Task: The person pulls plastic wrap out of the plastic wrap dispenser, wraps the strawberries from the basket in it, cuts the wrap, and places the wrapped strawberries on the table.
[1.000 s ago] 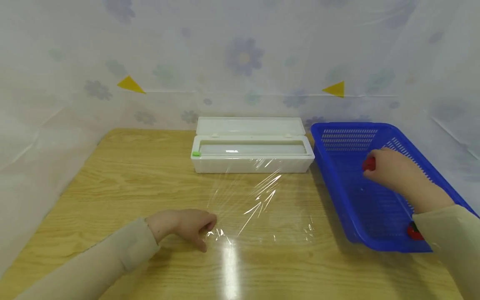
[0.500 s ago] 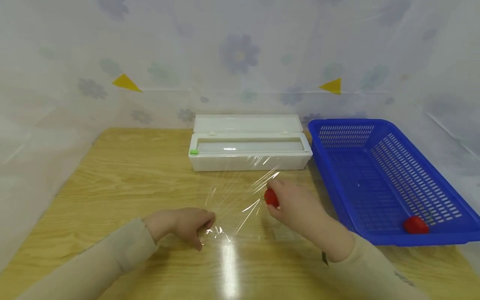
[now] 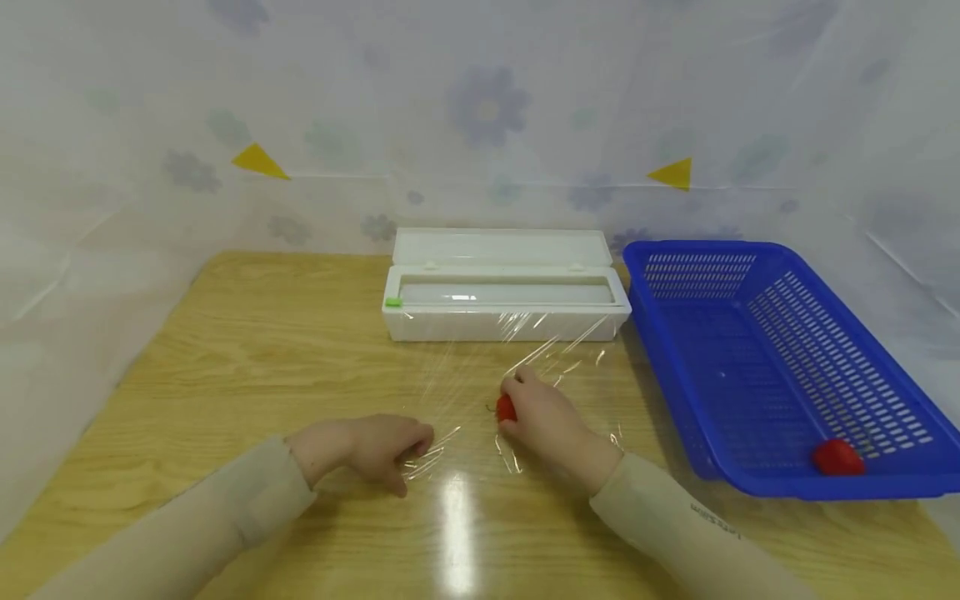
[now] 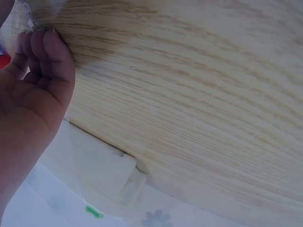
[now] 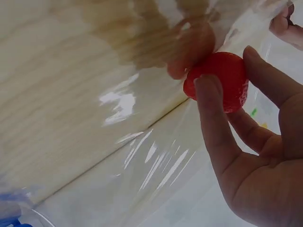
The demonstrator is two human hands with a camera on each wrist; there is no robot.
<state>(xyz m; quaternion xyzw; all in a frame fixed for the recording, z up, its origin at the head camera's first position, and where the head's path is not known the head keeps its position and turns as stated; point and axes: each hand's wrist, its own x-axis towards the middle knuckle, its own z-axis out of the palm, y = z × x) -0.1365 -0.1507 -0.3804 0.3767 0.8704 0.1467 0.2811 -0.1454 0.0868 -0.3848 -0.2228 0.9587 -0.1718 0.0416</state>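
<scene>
Clear cling film (image 3: 465, 379) stretches forward from a white dispenser box (image 3: 502, 327) with its lid raised at the back. My left hand (image 3: 386, 450) pinches the film's near left edge; its fingers curl together in the left wrist view. My right hand (image 3: 551, 429) holds a red strawberry (image 3: 507, 408) by its sides, low over the film. A thin stem points left from it. In the right wrist view, thumb and fingers surround the strawberry (image 5: 222, 80), and the film below reflects it. Whether it touches the film is hard to tell.
A blue plastic basket (image 3: 678, 400) stands on the right, with another red strawberry (image 3: 837, 457) in its near right corner. A green slider (image 3: 393, 302) sits on the box's left end. The wooden table (image 3: 247, 350) ends at a flowered backdrop (image 3: 487, 150).
My right hand has brought a strawberry out of the basket, leftward to above the film. The left hand stays at the film's edge. The film's wrinkles have shifted on the right.
</scene>
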